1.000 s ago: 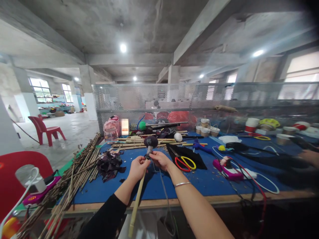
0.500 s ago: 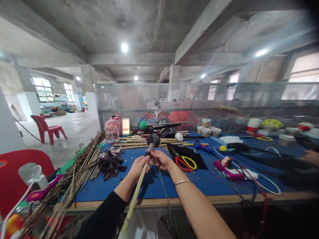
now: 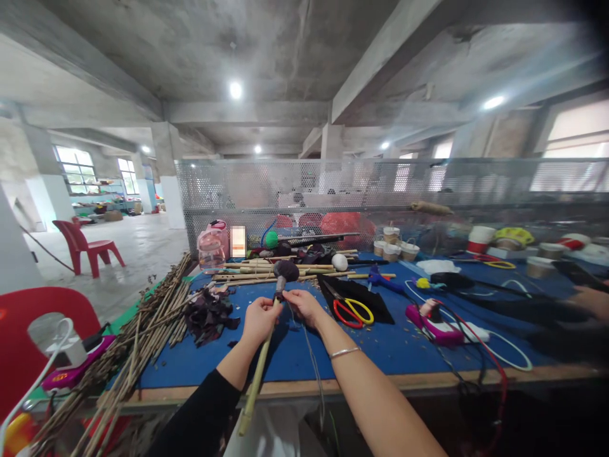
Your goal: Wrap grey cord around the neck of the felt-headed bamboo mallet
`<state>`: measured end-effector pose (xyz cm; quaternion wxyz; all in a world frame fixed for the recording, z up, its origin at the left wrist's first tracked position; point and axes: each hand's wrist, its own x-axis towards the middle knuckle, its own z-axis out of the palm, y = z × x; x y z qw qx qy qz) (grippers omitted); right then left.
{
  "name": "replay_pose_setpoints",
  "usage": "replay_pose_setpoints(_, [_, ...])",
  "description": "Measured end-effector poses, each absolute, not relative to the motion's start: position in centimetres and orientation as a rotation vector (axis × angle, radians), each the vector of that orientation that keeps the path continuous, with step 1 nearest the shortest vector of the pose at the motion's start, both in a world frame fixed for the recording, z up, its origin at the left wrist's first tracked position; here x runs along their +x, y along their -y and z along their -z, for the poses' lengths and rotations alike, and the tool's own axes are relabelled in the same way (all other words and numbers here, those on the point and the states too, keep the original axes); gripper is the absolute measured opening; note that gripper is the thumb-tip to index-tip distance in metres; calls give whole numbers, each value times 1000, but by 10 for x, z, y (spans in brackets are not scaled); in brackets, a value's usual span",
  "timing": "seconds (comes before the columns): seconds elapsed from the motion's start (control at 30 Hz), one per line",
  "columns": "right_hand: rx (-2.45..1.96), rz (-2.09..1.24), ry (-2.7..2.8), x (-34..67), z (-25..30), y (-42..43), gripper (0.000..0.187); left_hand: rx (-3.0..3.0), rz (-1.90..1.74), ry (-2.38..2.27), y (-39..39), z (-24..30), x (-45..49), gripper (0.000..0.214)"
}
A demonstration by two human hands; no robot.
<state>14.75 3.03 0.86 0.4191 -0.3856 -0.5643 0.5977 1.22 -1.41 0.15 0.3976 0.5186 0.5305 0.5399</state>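
Observation:
My left hand [image 3: 261,319] is closed around a bamboo stick [image 3: 255,388], which slants down toward me past the table's front edge. A dark rounded head [image 3: 288,270] sits on the stick's far end, with a grey wrapping [image 3: 280,285] below it. Close beside the wrapping, my right hand [image 3: 303,306] pinches a thin grey thread [image 3: 312,355] that hangs down over the edge. Scissors [image 3: 353,313] with one red and one yellow handle lie on black cloth [image 3: 384,310] right of my hands. Dark fabric scraps [image 3: 209,312] are piled to the left.
Dry plant stalks [image 3: 157,317] lie along the left side of the blue tabletop [image 3: 214,365]. Bamboo sticks [image 3: 238,277] and a white ball [image 3: 339,262] are behind my hands. On the right are a purple power strip [image 3: 435,327], cords, and another person's hand [image 3: 590,301].
My right hand has shifted slightly and its fingers sit closer along the thread. The stick's near end has swung a little right and up. The view has shifted slightly.

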Motion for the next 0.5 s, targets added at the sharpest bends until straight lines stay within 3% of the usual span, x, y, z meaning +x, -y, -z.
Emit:
replay_pose_setpoints(0.27, [-893, -1476, 1363, 146, -16, -26, 30, 1127, -1438, -1117, 13, -7, 9, 27])
replay_pose_setpoints(0.5, [-685, -1697, 1326, 151, -17, -28, 33, 1007, -1234, -822, 20, -15, 9, 28])
